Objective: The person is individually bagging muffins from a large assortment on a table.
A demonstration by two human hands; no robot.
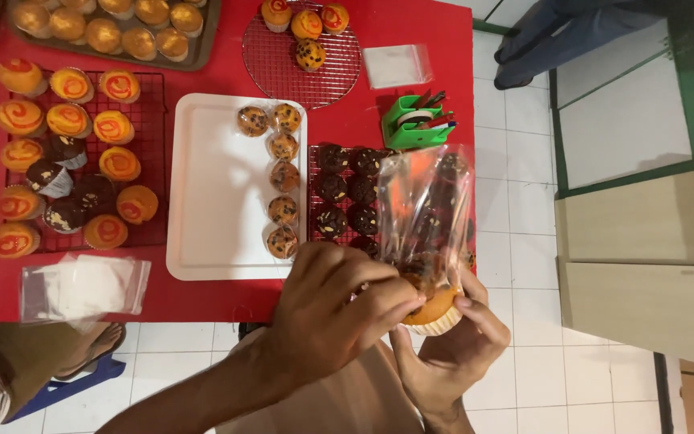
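Both hands (395, 321) grip 1 muffin (435, 309), base down, clear bag (427, 209) standing upright over it.

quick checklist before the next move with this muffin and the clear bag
1. Muffin supported: ok, right hand cups its paper case from below.
2. Clear plastic bag over the muffin: ok, mouth down on its top.
3. Left hand on the bag's edge: ok, fingers pinch beside the muffin.
4. Bag fully pulled down: not ok, the case shows below it.
5. Tape dispenser close by: ok, green, on the red table.
6. Bag intact: cannot tell.
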